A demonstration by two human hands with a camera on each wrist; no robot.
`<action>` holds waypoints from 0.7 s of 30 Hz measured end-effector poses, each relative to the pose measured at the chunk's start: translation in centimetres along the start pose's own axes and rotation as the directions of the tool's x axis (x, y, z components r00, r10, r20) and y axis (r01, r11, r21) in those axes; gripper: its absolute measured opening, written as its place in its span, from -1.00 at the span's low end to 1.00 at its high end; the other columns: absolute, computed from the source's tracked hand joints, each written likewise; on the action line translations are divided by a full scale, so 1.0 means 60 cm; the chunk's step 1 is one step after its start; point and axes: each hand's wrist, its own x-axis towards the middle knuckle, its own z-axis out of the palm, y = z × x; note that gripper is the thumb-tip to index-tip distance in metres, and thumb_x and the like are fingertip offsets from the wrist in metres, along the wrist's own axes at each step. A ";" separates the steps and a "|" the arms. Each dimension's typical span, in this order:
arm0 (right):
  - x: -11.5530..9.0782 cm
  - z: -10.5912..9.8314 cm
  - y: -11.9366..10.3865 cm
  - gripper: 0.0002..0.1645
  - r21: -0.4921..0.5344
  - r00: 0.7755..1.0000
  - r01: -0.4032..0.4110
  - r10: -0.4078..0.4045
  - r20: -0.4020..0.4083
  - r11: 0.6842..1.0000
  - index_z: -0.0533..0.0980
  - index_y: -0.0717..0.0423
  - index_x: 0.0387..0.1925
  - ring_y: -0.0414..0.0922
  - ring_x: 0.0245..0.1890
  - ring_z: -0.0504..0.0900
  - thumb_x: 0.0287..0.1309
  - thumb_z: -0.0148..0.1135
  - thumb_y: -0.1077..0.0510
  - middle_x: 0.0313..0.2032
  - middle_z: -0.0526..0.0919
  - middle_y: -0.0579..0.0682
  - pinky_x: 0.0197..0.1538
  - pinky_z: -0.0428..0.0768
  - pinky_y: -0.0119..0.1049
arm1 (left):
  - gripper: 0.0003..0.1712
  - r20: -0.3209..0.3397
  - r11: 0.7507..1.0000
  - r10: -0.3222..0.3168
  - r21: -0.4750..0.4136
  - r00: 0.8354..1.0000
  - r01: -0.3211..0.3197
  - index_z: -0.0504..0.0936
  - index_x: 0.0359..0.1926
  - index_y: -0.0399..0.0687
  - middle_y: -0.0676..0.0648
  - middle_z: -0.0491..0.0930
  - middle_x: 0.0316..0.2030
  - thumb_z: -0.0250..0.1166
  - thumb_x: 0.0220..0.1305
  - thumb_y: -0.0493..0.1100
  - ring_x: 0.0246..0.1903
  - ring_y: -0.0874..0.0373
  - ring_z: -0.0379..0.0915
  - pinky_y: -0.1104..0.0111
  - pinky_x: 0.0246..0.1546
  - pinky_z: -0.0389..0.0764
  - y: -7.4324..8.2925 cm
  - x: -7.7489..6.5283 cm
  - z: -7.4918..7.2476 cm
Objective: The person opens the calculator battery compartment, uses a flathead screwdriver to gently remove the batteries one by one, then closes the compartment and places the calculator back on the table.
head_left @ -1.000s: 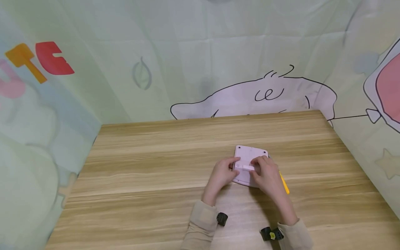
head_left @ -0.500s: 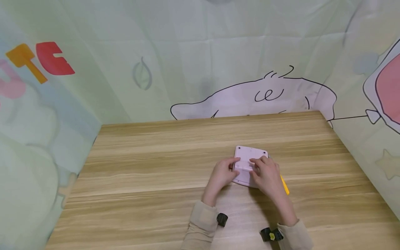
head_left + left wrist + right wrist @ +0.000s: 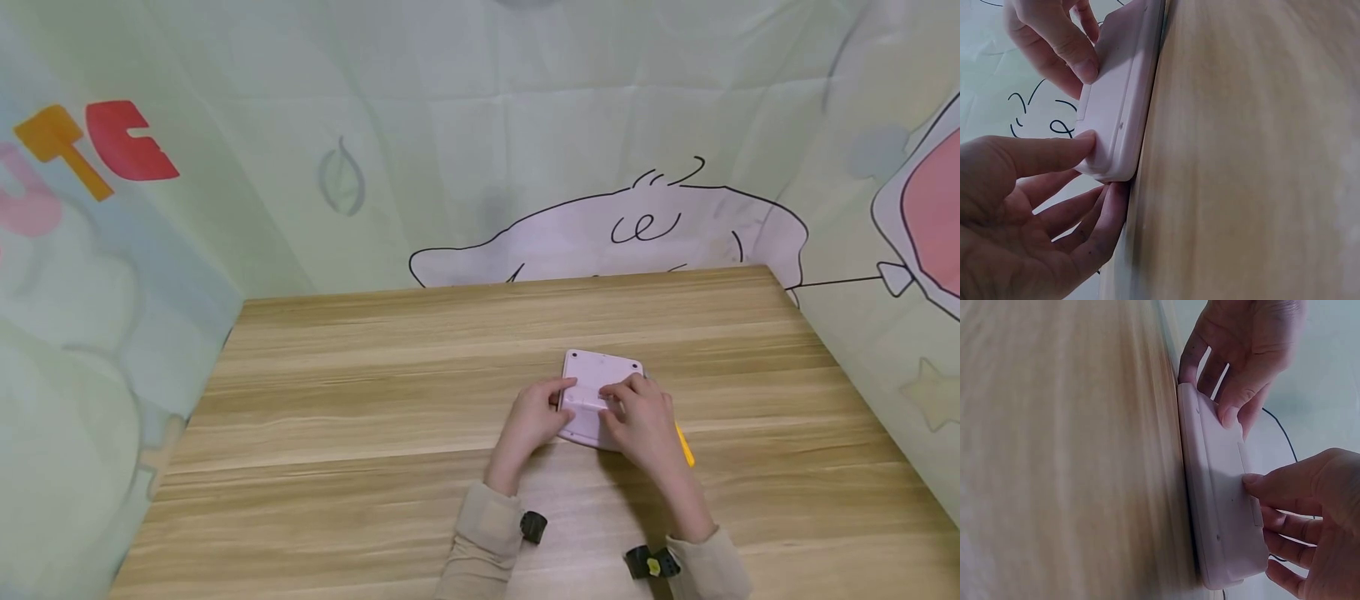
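Note:
A flat pink device (image 3: 603, 369), calculator-like, lies on the wooden table with its back up and small dark dots at two corners. Its keys or screen cannot be seen. My left hand (image 3: 534, 410) grips its left edge, thumb on the back and fingers along the side; the left wrist view shows this thumb on the pink surface too. Across the middle sits a pink battery cover (image 3: 587, 402), nearly level with the back. My right hand (image 3: 643, 421) holds this cover between thumb and bent forefinger. The device's right side is partly hidden behind that hand.
A yellow stick-like handle (image 3: 685, 446) lies just right of my right hand, its other end hidden. Wood-grain table (image 3: 360, 400) stretches to the left and behind. A printed cloth backdrop (image 3: 450, 150) stands along the table's far edge and sides.
The battery cover, raised as a pale strip a second ago, now lies lower against the device's back. My right fingers have shifted slightly with it; my left hand has stayed put.

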 end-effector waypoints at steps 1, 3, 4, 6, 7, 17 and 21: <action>0.000 0.000 0.001 -0.72 0.001 1.000 0.001 -0.001 -0.002 1.000 0.64 0.20 -0.31 0.06 -0.29 0.46 -0.20 0.43 0.30 -0.38 0.54 0.07 -0.21 0.33 -0.06 | -0.47 0.000 1.000 0.000 0.001 1.000 0.000 0.58 0.16 -0.02 -0.14 0.57 0.14 0.34 0.12 -0.31 -0.01 0.09 0.50 0.19 0.09 0.53 0.000 0.000 0.000; 0.000 0.000 0.001 -0.72 0.001 1.000 -0.002 0.002 0.003 1.000 0.62 0.19 -0.31 0.06 -0.27 0.47 -0.19 0.43 0.30 -0.37 0.55 0.07 -0.19 0.34 -0.05 | -0.47 -0.001 1.000 0.001 0.004 1.000 -0.001 0.58 0.16 -0.02 -0.14 0.57 0.15 0.34 0.11 -0.31 -0.01 0.09 0.50 0.18 0.09 0.53 0.000 0.000 0.000; 0.000 0.000 0.001 -0.72 0.000 1.000 -0.003 0.003 0.006 1.000 0.62 0.19 -0.31 0.06 -0.26 0.48 -0.19 0.43 0.30 -0.37 0.56 0.07 -0.18 0.34 -0.04 | -0.47 -0.001 1.000 0.000 0.004 1.000 0.000 0.58 0.16 -0.01 -0.14 0.57 0.15 0.34 0.11 -0.31 -0.01 0.09 0.50 0.18 0.09 0.53 0.000 0.000 0.000; 0.001 -0.002 0.001 -0.72 -0.005 1.000 -0.003 0.003 0.015 1.000 0.61 0.18 -0.30 0.06 -0.25 0.48 -0.17 0.43 0.29 -0.37 0.57 0.07 -0.16 0.34 -0.03 | -0.47 -0.001 1.000 -0.002 0.002 1.000 0.002 0.58 0.16 -0.01 -0.14 0.57 0.14 0.34 0.11 -0.31 -0.02 0.09 0.50 0.18 0.08 0.53 0.000 0.000 0.000; 0.001 -0.002 0.001 -0.72 -0.011 1.000 -0.001 0.001 0.018 1.000 0.61 0.18 -0.29 0.05 -0.26 0.48 -0.16 0.43 0.28 -0.37 0.57 0.07 -0.15 0.33 -0.03 | -0.47 -0.001 1.000 -0.003 0.000 1.000 0.003 0.58 0.16 -0.01 -0.14 0.58 0.14 0.34 0.11 -0.31 -0.02 0.09 0.50 0.19 0.07 0.54 0.000 0.001 0.000; 0.001 -0.006 -0.002 -0.69 -0.055 0.999 0.048 -0.048 0.011 0.997 0.57 0.14 -0.29 0.03 -0.29 0.48 -0.18 0.46 0.28 -0.40 0.57 0.04 -0.15 0.32 -0.03 | -0.46 -0.004 1.000 0.010 0.002 1.000 -0.010 0.58 0.17 -0.01 -0.14 0.58 0.13 0.34 0.11 -0.30 0.01 0.06 0.51 0.17 0.09 0.53 -0.002 0.000 0.000; 0.001 -0.006 -0.001 -0.68 -0.059 0.998 0.056 -0.056 0.016 0.997 0.57 0.15 -0.28 0.03 -0.29 0.49 -0.17 0.46 0.28 -0.39 0.57 0.05 -0.15 0.31 -0.04 | -0.46 -0.005 1.000 0.004 -0.005 1.000 -0.004 0.58 0.17 -0.01 -0.15 0.59 0.13 0.34 0.11 -0.31 0.00 0.06 0.51 0.17 0.08 0.53 -0.004 0.002 0.002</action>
